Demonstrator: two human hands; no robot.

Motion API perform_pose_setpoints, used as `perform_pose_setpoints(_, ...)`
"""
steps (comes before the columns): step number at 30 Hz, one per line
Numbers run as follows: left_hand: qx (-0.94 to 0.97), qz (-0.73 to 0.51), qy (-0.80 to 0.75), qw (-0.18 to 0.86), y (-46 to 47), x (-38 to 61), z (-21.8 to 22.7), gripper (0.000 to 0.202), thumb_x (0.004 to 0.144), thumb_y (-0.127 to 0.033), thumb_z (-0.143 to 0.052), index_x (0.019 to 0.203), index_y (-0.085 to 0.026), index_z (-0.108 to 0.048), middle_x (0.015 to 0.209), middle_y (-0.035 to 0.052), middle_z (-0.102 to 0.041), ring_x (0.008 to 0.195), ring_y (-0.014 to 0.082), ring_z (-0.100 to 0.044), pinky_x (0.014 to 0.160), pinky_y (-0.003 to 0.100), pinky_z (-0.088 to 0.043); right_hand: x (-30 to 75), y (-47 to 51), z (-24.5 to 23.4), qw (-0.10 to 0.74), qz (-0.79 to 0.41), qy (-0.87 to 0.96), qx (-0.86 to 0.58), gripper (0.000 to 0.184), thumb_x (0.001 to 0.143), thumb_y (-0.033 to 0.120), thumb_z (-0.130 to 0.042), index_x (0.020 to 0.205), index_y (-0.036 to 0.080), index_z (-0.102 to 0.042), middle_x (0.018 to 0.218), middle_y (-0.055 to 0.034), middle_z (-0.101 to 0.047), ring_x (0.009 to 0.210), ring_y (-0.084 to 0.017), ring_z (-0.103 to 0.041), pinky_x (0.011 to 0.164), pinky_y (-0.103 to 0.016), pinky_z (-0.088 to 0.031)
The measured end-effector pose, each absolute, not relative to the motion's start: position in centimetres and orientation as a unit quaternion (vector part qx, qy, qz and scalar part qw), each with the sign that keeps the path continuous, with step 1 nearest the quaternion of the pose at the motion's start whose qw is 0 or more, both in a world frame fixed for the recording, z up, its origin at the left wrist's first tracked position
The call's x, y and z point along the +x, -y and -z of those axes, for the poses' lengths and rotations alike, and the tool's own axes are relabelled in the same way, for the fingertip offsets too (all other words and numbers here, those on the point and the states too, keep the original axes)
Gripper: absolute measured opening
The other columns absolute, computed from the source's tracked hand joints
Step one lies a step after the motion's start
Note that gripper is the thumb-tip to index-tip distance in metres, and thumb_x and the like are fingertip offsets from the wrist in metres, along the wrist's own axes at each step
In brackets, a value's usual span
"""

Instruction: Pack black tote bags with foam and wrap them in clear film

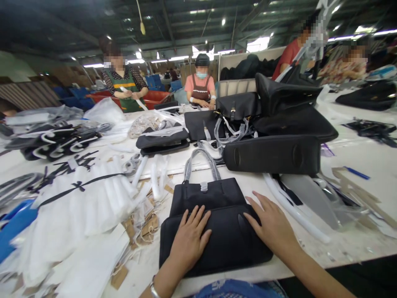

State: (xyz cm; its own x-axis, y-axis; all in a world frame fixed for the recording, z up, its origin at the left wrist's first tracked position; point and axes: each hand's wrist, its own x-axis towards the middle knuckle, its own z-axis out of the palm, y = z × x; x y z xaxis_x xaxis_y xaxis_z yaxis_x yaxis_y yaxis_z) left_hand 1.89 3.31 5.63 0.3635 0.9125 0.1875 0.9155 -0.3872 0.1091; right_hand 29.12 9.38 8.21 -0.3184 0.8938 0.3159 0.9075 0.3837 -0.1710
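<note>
Wearing blue clothing nearest cam, w/ pale lettering, too cropped & blurry to read. Resting L hand flat, fingers a bit spread, on near part of black handbag, lying on white table; silver bracelet on L wrist. Spreading R hand over handbag's R end, thumb & fingers wide; can't tell full palm contact. Both hands apart, unclenched. At handbag's far side: handles in clear plastic wrap & white-wrapped clasp. L of handbag: bundle of white rolls tied w/ black ribbon, plus brown cards w/ cream strings. R of handbag: white tube; farther R, blue pen. Beyond handbag, slightly R: another black bag, base toward cam, w/ pile of black bags behind, incl. tiny gold-toned mark, too small to read. Well beyond handbag: co-worker in green apron w/ white strip in hand, & co-worker in mask, pink top & brown apron.
</note>
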Motion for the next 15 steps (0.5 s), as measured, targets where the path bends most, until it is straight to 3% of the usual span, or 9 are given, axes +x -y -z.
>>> perform_pose_setpoints(2, -0.821, 0.11, 0.56, 0.009, -3.1, 1.9, -5.2, 0.053, 0.1, -0.041, -0.041, 0.151, -0.029, -0.03, 0.157, 0.0048, -0.036, 0.144, 0.0259, -0.034, 0.116, 0.053, -0.032, 28.0, -8.8, -8.2, 0.214, 0.057, 0.855, -0.469, 0.047, 0.096, 0.04, -0.047, 0.139, 0.023, -0.05, 0.154, -0.0129, -0.038, 0.139, -0.034, -0.04, 0.111, -0.054, -0.036)
perform_pose_setpoints(4, -0.817, 0.119, 0.564, 0.005, -2.9, 1.9, -5.3, 0.052, 0.101, -0.043, -0.039, 0.151, -0.031, -0.031, 0.157, 0.003, -0.035, 0.144, 0.0248, -0.032, 0.117, 0.052, -0.03, 26.9, -8.3, -7.2, 0.202, 0.058, 0.891, -0.402, 0.055, 0.095, 0.043, -0.049, 0.147, 0.025, -0.041, 0.158, -0.0099, -0.031, 0.143, -0.033, -0.033, 0.113, -0.056, -0.032)
perform_pose_setpoints(7, -0.809, 0.13, 0.573, -0.005, -2.5, 2.0, -5.8, 0.051, 0.101, -0.046, -0.036, 0.149, -0.031, -0.034, 0.157, 0.0026, -0.036, 0.145, 0.024, -0.032, 0.118, 0.05, -0.027, 26.2, -7.9, -4.5, 0.157, 0.049, 0.923, -0.348, 0.062, 0.095, 0.05, -0.049, 0.15, 0.025, -0.035, 0.156, -0.0098, -0.037, 0.14, -0.033, -0.037, 0.111, -0.057, -0.035)
perform_pose_setpoints(10, -0.801, 0.143, 0.58, -0.017, -2.1, 2.2, -6.1, 0.05, 0.101, -0.048, -0.035, 0.148, -0.03, -0.037, 0.155, 0.0026, -0.039, 0.144, 0.0233, -0.032, 0.119, 0.049, -0.025, 26.1, -8.6, -3.1, 0.149, 0.046, 0.931, -0.329, 0.064, 0.093, 0.055, -0.048, 0.148, 0.023, -0.04, 0.152, -0.0112, -0.042, 0.137, -0.033, -0.043, 0.108, -0.058, -0.039)
perform_pose_setpoints(15, -0.76, 0.203, 0.617, -0.006, -1.3, 2.2, -6.8, 0.054, 0.1, -0.052, -0.034, 0.146, -0.025, -0.04, 0.151, 0.0046, -0.045, 0.143, 0.0224, -0.034, 0.122, 0.049, -0.018, 25.1, -11.9, -4.9, 0.173, -0.023, 0.94, -0.294, 0.059, 0.093, 0.058, -0.043, 0.141, 0.024, -0.05, 0.143, -0.0099, -0.054, 0.129, -0.037, -0.052, 0.108, -0.064, -0.035)
